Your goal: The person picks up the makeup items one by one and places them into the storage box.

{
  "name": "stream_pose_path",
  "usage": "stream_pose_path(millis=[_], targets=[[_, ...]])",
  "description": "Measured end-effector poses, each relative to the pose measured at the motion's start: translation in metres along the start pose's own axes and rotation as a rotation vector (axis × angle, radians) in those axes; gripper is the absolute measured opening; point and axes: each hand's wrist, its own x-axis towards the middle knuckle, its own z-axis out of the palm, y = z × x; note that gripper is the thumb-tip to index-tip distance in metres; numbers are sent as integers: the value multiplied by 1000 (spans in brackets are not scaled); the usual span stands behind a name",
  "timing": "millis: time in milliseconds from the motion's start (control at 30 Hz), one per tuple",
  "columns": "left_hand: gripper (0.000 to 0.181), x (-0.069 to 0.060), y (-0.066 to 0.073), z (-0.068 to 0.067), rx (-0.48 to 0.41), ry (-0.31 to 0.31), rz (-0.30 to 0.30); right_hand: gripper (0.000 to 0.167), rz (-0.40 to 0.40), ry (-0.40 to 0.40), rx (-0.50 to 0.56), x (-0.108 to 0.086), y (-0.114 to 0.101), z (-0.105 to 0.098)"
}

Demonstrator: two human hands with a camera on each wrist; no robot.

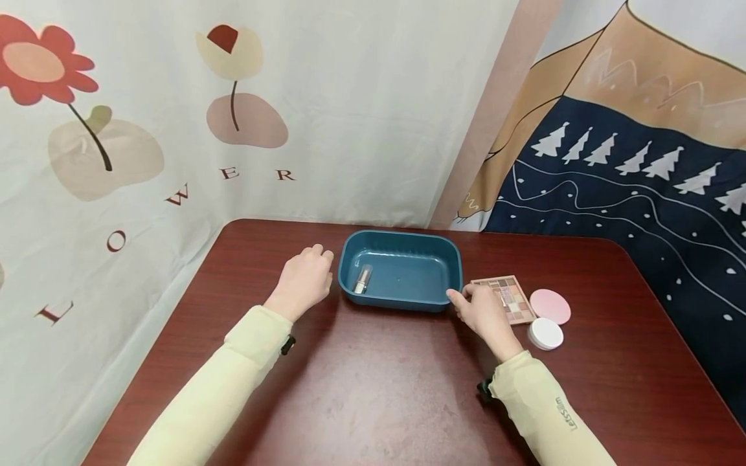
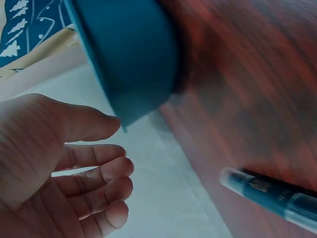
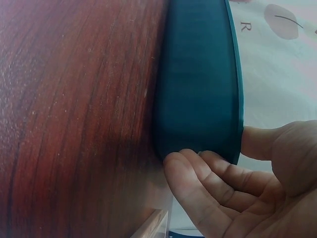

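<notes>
A blue plastic basin (image 1: 402, 303) stands on the table, with a clear-capped lipstick (image 1: 362, 279) lying inside at its left end. My right hand (image 1: 482, 314) grips the basin's near right corner. In the right wrist view, the thumb (image 3: 257, 144) is on the rim and the fingers (image 3: 190, 181) are against the outer wall. My left hand (image 1: 303, 281) is just left of the basin, its fingers loosely bent and holding nothing. A dark tube with clear ends (image 2: 270, 196) lies on the table in the left wrist view; the left arm seems to hide it in the head view.
Right of the basin lie an eyeshadow palette (image 1: 509, 298), a pink round case (image 1: 550, 306) and a white round jar (image 1: 546, 333), close together. The dark red table (image 1: 373, 388) ends at a printed curtain (image 1: 361, 129) behind the basin.
</notes>
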Motion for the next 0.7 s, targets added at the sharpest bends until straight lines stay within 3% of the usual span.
stream_pose_path(millis=[700], targets=[[20,-29,-52,15,-38,-143,-149,35,21,-16,17,0,-1,-1]])
